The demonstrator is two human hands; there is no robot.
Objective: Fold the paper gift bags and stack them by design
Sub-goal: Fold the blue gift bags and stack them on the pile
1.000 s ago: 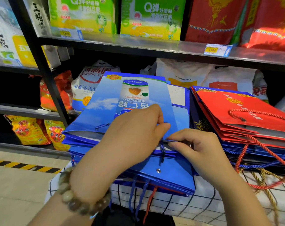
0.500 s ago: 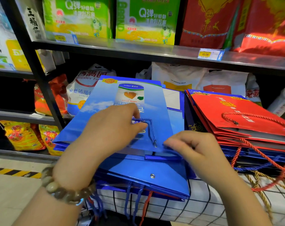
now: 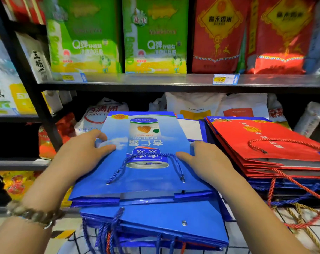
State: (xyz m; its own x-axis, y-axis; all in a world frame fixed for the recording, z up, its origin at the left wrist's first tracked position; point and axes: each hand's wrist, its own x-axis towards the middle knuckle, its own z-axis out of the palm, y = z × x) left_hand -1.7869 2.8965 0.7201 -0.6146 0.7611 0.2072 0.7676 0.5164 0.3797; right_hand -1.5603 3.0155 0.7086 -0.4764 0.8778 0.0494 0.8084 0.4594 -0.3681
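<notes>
A flat blue gift bag [image 3: 146, 171] with a can picture lies on top of a stack of blue bags [image 3: 155, 222]. Its blue cord handle [image 3: 146, 162] is laid over the front face. My left hand [image 3: 82, 153] holds the bag's left edge, thumb on top and fingers curled over the side. My right hand [image 3: 201, 158] holds the right edge the same way. To the right lies a stack of red gift bags [image 3: 269, 149] with red cord handles, over more blue bags.
The stacks rest on a white cloth with a dark grid [image 3: 238, 235]. Behind them stand black metal shelves [image 3: 155, 83] with green and red rice bags above and white sacks [image 3: 201, 105] at the back. Loose red and gold cords [image 3: 302, 213] hang at the right.
Both hands have left the handle cord and moved apart to the bag's left and right edges. The cord now lies flat on the bag. The camera has tilted up.
</notes>
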